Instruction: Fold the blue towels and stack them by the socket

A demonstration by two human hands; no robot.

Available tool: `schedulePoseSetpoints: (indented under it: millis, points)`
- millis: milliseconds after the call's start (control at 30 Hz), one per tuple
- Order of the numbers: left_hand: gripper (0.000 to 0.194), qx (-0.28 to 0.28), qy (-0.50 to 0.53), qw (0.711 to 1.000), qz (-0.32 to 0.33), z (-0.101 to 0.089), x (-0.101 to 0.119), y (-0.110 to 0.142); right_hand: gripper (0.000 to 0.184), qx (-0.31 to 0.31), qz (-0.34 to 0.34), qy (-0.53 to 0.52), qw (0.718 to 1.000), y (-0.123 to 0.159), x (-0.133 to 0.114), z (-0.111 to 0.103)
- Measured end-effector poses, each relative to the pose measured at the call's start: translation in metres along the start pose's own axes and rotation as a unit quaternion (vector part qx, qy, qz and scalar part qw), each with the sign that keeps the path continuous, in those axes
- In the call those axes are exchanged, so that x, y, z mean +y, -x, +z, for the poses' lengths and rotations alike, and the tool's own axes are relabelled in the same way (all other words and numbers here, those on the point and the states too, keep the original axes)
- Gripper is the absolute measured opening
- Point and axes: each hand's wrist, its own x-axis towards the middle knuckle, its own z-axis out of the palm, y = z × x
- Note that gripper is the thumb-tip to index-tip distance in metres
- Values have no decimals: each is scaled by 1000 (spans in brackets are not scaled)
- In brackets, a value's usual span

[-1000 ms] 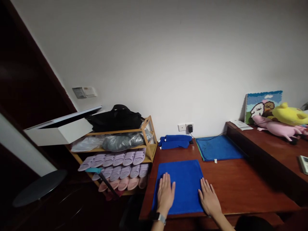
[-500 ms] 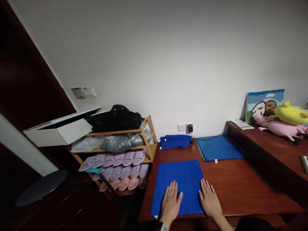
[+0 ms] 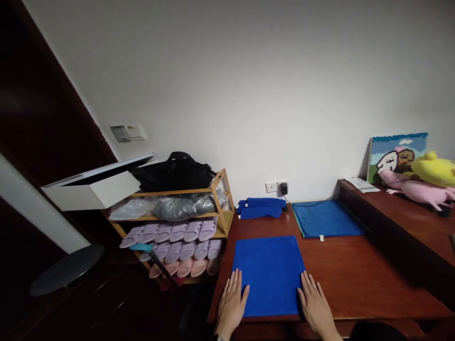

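A dark blue folded towel (image 3: 269, 272) lies flat on the brown wooden table (image 3: 355, 274) near its front edge. My left hand (image 3: 232, 303) rests open and flat at the towel's near left corner, fingers over its edge. At the towel's near right corner, my right hand (image 3: 314, 305) lies open, fingers flat and touching the edge. Neither hand holds anything.
A rolled blue towel (image 3: 261, 208) and a flat lighter blue cloth (image 3: 325, 219) lie at the back by a wall socket (image 3: 277, 187). Left of the table stands a wooden rack (image 3: 216, 208) with slippers. A raised shelf at right carries plush toys (image 3: 419, 182).
My left hand has slid from the middle of the towel out to its left near corner. The right hand stayed at the right edge. The view shifted slightly.
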Motion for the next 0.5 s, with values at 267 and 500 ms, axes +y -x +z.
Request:
schedulePoseSetpoints:
  millis: [267, 500]
  points:
    - [66, 16, 15, 999, 32, -16, 38, -3, 66, 39, -30, -7, 999, 11, 3, 8]
    - [64, -50, 102, 964, 241, -5, 181, -8, 59, 22, -53, 7, 998, 11, 5, 10]
